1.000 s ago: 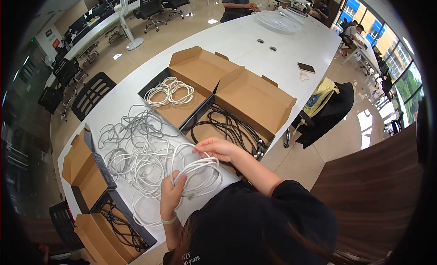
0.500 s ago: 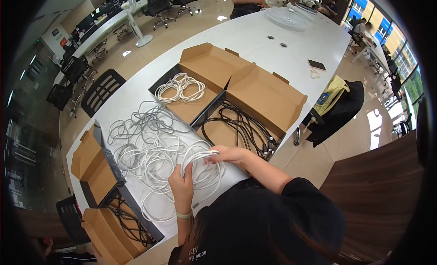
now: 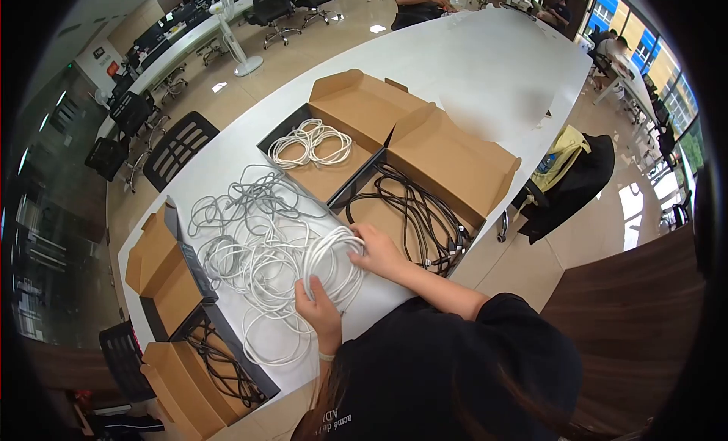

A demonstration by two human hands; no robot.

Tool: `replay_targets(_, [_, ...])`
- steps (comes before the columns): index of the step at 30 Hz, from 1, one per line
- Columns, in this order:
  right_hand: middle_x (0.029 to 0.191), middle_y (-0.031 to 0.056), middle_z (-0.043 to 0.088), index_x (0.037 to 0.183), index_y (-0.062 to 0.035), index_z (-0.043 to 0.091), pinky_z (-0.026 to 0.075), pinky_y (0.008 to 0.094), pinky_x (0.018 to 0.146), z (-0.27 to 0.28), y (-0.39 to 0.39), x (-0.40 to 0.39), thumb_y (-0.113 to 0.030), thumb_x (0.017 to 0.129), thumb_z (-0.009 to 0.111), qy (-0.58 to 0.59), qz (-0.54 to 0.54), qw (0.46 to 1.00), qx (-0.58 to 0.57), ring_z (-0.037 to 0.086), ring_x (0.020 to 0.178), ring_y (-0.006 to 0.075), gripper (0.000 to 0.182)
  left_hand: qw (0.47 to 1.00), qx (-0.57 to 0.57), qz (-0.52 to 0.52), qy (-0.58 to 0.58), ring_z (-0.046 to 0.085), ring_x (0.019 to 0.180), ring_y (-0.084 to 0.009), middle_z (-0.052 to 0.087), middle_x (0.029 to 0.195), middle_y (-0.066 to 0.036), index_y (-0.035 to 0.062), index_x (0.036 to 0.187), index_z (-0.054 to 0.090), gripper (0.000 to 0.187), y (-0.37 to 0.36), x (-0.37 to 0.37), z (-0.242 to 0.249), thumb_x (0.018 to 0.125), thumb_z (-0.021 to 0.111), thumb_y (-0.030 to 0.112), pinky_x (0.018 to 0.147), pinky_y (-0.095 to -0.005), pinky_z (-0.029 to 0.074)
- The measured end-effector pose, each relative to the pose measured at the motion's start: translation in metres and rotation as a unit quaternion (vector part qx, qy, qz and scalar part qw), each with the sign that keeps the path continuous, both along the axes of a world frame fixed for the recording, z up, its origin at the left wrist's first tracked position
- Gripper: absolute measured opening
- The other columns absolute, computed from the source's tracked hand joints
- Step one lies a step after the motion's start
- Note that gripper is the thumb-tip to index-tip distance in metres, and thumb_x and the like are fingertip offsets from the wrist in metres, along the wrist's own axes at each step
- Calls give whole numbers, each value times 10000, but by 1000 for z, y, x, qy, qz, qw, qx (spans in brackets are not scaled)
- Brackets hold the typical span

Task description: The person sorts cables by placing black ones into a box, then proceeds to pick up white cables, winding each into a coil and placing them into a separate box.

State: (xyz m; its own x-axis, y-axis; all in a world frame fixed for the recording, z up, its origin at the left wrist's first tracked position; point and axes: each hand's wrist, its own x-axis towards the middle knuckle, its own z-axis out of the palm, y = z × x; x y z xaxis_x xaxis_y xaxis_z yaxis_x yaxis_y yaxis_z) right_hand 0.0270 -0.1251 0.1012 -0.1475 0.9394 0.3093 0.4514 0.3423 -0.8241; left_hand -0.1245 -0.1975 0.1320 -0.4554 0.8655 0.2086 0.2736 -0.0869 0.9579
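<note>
A coil of white cable (image 3: pixel 331 247) is held up between my two hands over the table's near edge. My left hand (image 3: pixel 319 310) grips its lower left side, with the thumb and fingers closed around the strands. At the coil's right side, my right hand (image 3: pixel 378 251) is closed on the loops, its fingertips partly hidden. Under and left of the coil spreads a tangled pile of white cables (image 3: pixel 262 278). Grey cables (image 3: pixel 254 192) lie loosely at the far side of that pile.
Beyond the pile, one open cardboard box (image 3: pixel 356 185) contains a bundled white cable (image 3: pixel 309 144). The adjoining box (image 3: pixel 383 206) has black cables (image 3: pixel 413 221). On the left are another open box (image 3: pixel 163 293) and a box with black cables (image 3: pixel 220 365). A chair (image 3: pixel 180 149) stands at the left.
Both hands have shifted slightly right in the picture with the coil, whose loops are now gathered rounder and wider. My right hand has turned. The view has shifted a little too.
</note>
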Motion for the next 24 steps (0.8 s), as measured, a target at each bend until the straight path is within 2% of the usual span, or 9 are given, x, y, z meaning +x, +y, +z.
replay_targets(5, [817,170,615,1006,6,562,486,365,688,-4,18,11,-312,775,600,-193,143,970,-36,614,774,288,394,998,-42,47,-22,347,644,-136,439,655,-72,-63,784,457,297,3,-18,-26,918,508,198,581,-289,351])
replay_targets(7, [681,140,620,911,16,601,489,349,578,16,22,14,-328,777,608,-215,255,889,-314,614,591,249,369,999,7,45,-6,323,621,-128,419,628,-53,-48,758,450,289,3,-14,-6,912,519,187,551,-284,334])
replay_targets(11, [610,114,608,777,38,617,464,286,462,26,34,15,-278,786,619,-283,347,821,-354,573,471,184,316,999,-7,27,26,305,581,-117,375,580,-38,-36,718,436,291,-1,-26,-13,893,546,170,515,-281,314])
replay_targets(14, [590,102,602,760,44,615,465,267,458,30,43,17,-220,793,615,-216,391,801,-399,572,478,164,266,999,-9,20,40,319,568,-106,373,570,-38,-31,718,443,276,-4,-34,-10,885,551,159,507,-274,307])
replay_targets(18, [600,114,599,755,18,606,492,311,544,38,49,4,-146,812,584,-269,268,874,-305,612,538,180,175,997,42,5,70,292,549,-55,342,597,22,15,725,427,247,-1,-42,1,926,494,142,477,-223,252])
replay_targets(20, [615,123,603,761,14,607,490,316,568,17,54,-3,-156,809,592,-237,246,926,-159,621,574,180,177,966,12,-67,-249,241,449,-51,296,552,38,60,726,409,302,-3,-40,9,953,453,254,414,-219,219])
replay_targets(21, [630,132,607,767,10,608,489,321,592,13,55,-6,-165,806,599,-201,215,956,-9,630,611,181,179,966,10,-64,-249,241,449,-51,296,552,38,60,726,409,302,-1,-42,10,953,453,254,414,-219,219])
replay_targets(23, [724,132,642,842,7,636,510,298,643,7,52,-17,-164,821,616,-169,198,965,-37,647,707,185,173,851,92,-219,-468,165,386,-57,230,505,55,118,690,350,383,3,-49,14,966,358,383,368,-225,168])
replay_targets(24, [777,135,649,904,16,632,519,297,677,8,48,-25,-157,828,620,79,228,949,-203,650,734,201,189,851,62,-215,-476,135,384,-63,185,483,64,146,654,286,431,4,-50,19,963,291,446,373,-227,157])
